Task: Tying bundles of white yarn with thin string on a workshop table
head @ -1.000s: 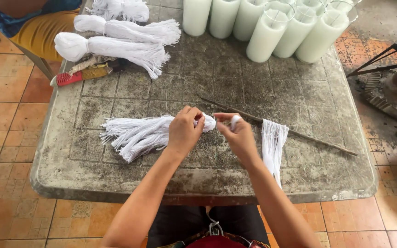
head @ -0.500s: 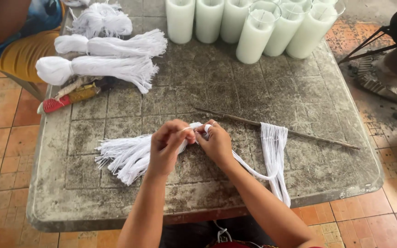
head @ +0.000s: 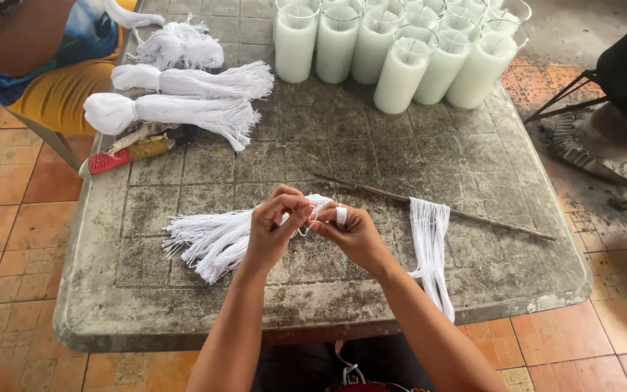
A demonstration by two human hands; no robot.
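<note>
Thread bundle (head: pixel 215 239) head pinched between left fingers (head: pixel 295 210) and right fingers (head: pixel 328 225), both clamped.

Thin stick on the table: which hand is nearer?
Right. The right hand sits just below the thin stick; the left hand is farther left, on the white thread bundle.
</note>
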